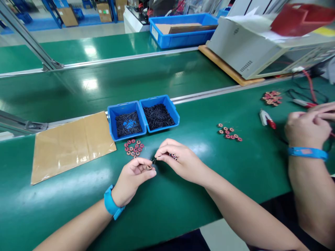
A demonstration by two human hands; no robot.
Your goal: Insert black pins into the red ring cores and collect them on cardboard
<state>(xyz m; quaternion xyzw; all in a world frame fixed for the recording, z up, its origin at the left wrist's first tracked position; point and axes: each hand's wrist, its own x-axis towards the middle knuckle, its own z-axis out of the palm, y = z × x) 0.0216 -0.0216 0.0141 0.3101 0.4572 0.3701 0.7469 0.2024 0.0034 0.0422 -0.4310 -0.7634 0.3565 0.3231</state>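
Observation:
My left hand (134, 177), with a blue band at the wrist, pinches a small copper-wound ring coil (148, 167) between thumb and fingers. Thin wire leads (154, 161) stick up from the coil towards my right hand (184, 162). The right thumb and index finger are closed at these leads on a tiny dark piece, which looks like a black sleeve (158, 157). Several coils (173, 157) show just behind the right fingers; whether the hand touches them I cannot tell. Beyond the left hand lies a cluster of red and copper ring coils (134, 148).
Two blue bins (128, 137) (177, 115) hold short black tubes. Cardboard (70, 146) lies left. More coils (227, 132) (272, 98) are at right, near a clip (267, 119) and a co-worker's hands (307, 129). A grey instrument (235, 45) stands behind.

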